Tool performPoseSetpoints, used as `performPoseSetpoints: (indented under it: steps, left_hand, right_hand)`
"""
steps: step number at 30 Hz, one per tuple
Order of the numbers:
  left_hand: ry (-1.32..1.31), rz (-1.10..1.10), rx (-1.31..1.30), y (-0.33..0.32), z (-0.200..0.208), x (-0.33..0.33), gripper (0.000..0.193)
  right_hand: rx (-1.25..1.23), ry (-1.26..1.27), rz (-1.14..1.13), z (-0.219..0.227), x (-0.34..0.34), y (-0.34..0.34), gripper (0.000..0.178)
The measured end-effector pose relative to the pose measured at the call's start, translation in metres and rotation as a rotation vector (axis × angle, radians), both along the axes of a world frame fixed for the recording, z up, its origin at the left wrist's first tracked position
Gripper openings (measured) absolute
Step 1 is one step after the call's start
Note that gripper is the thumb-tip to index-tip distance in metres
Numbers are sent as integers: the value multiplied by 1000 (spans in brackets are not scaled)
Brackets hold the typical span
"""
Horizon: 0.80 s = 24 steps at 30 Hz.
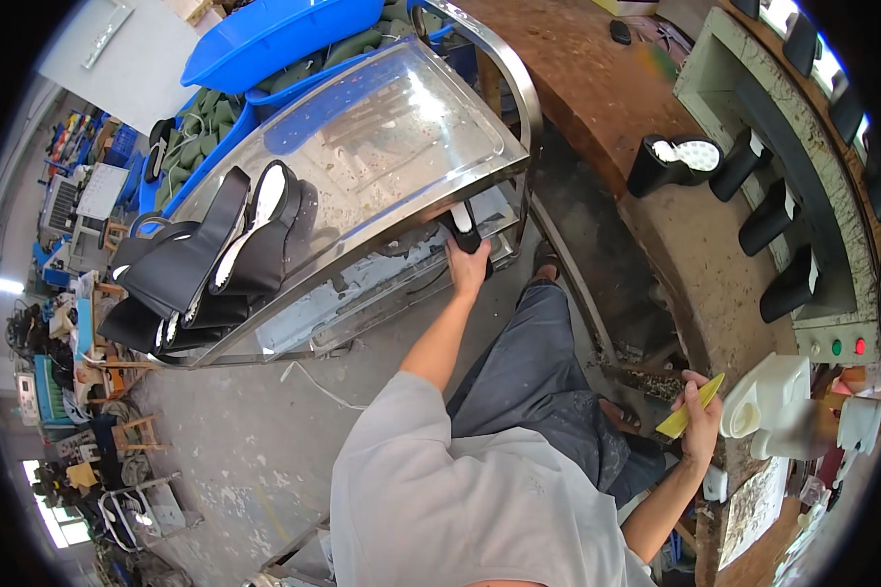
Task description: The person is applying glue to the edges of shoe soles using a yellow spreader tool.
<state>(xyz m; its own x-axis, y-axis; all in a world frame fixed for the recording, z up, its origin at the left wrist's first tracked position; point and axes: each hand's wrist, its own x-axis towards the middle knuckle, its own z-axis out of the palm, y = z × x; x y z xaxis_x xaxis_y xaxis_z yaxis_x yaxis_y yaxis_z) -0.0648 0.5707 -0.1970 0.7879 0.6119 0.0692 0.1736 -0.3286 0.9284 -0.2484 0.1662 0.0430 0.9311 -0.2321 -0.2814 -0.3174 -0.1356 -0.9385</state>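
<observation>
My left hand (468,262) reaches forward under the top shelf of a metal rack cart. Its fingers are closed on a black shoe sole (463,240) with a white inner face, partly hidden by the shelf edge. Off to the right, my right hand (699,423) grips a flat yellow piece (692,405) with a straight edge; its exact kind I cannot make out. More black wedge soles (264,230) with white inner faces stand crowded together at the left end of the metal cart (362,147). A single wedge sole (661,168) lies on the brown workbench (597,98) at the right.
Several black soles sit in a curved green-grey machine (832,338) at the far right. White plastic containers (768,391) stand near my right hand. Blue baskets (274,44) holding green pieces are behind the cart. A metal rail (578,284) runs along the floor near my foot.
</observation>
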Motion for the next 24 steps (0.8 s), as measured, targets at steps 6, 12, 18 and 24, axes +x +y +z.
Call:
performPoseSetpoints:
  steps: [6,12,18,24]
  left_hand:
    - [223,65,104,-5,5,33,105]
    - [-576,-288,340,-116,161,4,62]
    - [-84,-857,1132,-233,313,151,67]
    - [316,-1156,1098,-271,311,199,61]
  right_hand:
    - [24,11,-91,1,-7,-5,36]
    - [61,77,-329,-13,-17,-18,32]
    - [204,-61,-346,3,-30,-26,26]
    - [256,-275,-582,13,-84,-68,22]
